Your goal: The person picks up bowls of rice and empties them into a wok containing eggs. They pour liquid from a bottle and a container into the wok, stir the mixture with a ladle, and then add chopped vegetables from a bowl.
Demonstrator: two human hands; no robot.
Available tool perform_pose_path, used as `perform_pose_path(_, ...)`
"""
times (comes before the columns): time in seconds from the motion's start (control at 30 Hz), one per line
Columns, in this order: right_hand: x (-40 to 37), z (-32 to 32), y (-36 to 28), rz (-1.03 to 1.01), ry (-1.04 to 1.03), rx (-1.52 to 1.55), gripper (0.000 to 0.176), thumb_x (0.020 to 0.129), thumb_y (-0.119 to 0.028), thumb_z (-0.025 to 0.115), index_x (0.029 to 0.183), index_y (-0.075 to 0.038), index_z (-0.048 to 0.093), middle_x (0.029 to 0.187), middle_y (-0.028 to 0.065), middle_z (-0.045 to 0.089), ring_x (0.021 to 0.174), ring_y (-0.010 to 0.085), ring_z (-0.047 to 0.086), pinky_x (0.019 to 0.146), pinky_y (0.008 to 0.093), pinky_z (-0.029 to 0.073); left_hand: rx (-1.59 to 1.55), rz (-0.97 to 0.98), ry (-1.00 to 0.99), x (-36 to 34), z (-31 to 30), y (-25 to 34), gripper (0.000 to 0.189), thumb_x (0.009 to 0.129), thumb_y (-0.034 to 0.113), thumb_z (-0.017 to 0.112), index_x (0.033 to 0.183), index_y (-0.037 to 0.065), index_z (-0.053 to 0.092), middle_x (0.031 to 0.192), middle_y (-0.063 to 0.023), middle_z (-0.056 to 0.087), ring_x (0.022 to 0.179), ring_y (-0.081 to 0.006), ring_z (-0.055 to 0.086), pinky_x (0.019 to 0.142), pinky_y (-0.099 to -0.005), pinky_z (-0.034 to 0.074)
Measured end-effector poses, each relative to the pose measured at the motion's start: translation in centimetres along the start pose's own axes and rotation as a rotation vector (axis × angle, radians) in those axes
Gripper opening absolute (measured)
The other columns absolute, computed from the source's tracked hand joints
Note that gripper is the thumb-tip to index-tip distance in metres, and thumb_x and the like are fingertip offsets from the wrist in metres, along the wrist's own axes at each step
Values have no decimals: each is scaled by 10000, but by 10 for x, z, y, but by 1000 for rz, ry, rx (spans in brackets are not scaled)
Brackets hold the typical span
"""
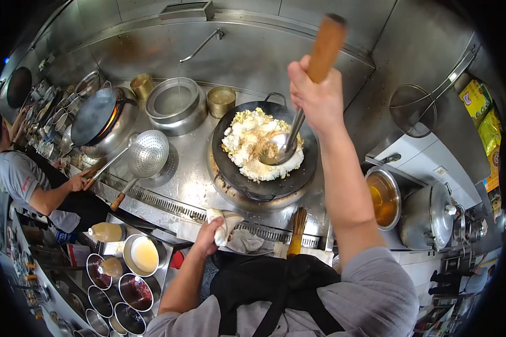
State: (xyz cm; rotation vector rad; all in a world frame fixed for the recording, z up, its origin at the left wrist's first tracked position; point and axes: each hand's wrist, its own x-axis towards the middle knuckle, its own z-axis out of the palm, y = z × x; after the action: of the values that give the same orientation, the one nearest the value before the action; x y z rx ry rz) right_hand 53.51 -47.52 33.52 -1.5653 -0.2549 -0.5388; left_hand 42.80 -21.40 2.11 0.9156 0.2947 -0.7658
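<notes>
A black wok [227, 167] on the round burner holds white rice [253, 132] mixed with yellow bits, with a brown patch near its middle. My right hand [320, 92] is closed round a ladle [327, 48] by its wooden handle and metal shaft, the handle pointing up. The ladle's bowl rests in the rice at its right side. Below and left of the wok, my left hand [209, 236] grips a folded pale cloth [226, 226]. Another crumpled cloth [245, 241] lies just right of it on the stove's front edge.
A perforated skimmer [149, 153] lies on the stove left of the wok. Beyond it stand a metal pot [176, 112] and tins. A bamboo brush [297, 233] is at the front edge. A co-worker [34, 180] stands at left. Sauce bowls [140, 255] sit lower left; a bowl of oil [383, 199] sits right.
</notes>
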Motion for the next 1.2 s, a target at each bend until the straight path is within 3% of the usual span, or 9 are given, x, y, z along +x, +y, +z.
perform_pose_path(0.13,-11,7,155,-75,199,-126,307,892,-262,659,726,-111,450,534,-24,439,404,76,399,372,238,322,-44,-25,-16,49,11,-19,381,956,375,469,1150,52,526,971,-107,638,792,-237,640,649,-405,541)
perform_pose_path(0.23,22,-21,134,246,122,-26,293,884,-257,667,741,-115,455,541,-22,448,407,84,406,373,244,331,108,-54,7,75,38,-1,435,967,466,405,1126,83,539,977,-83,637,833,-235,636,688,-433,535)
perform_pose_path(0.4,21,-99,-28,-66,244,159,300,864,-251,679,673,-98,506,529,-12,468,421,90,452,394,249,361,111,-145,-32,110,54,-13,511,957,555,351,1138,105,512,973,-88,618,839,-253,617,693,-465,524)
perform_pose_path(0.53,-1,-128,122,-121,632,-506,206,886,-112,633,795,-101,448,515,-23,411,365,76,375,335,254,312,44,-82,37,140,76,-25,341,921,386,565,1043,68,553,857,-67,616,683,-201,615,566,-401,536)
perform_pose_path(0.57,-14,-101,117,58,572,-53,219,876,-82,635,792,-94,433,500,-13,401,346,86,362,329,264,318,16,-15,69,148,79,-30,198,867,204,634,957,43,560,760,-62,594,594,-192,591,501,-379,515)
perform_pose_path(0.7,19,-95,84,137,440,27,247,878,-178,668,818,-86,447,514,-19,396,369,86,371,346,256,311,191,119,203,142,86,-29,102,772,28,546,871,5,547,726,-90,587,569,-199,588,480,-367,487)
perform_pose_path(0.87,15,-86,-5,-144,329,19,268,888,-229,663,787,-107,447,527,-35,399,379,66,355,353,235,298,236,258,325,154,81,-40,138,742,28,565,872,-20,556,750,-106,596,607,-210,590,530,-363,477)
perform_pose_path(1.0,17,-76,150,81,483,-51,242,885,-186,657,793,-101,450,530,-26,420,381,83,388,346,259,314,312,293,253,161,69,-45,173,742,61,591,902,2,563,765,-100,605,619,-202,592,547,-357,474)
perform_pose_path(1.2,30,-31,40,39,291,-95,273,877,-232,676,789,-98,455,500,-33,393,377,60,372,347,240,301,135,-108,2,159,54,-22,193,794,174,639,921,43,578,772,-90,623,581,-221,623,474,-390,528)
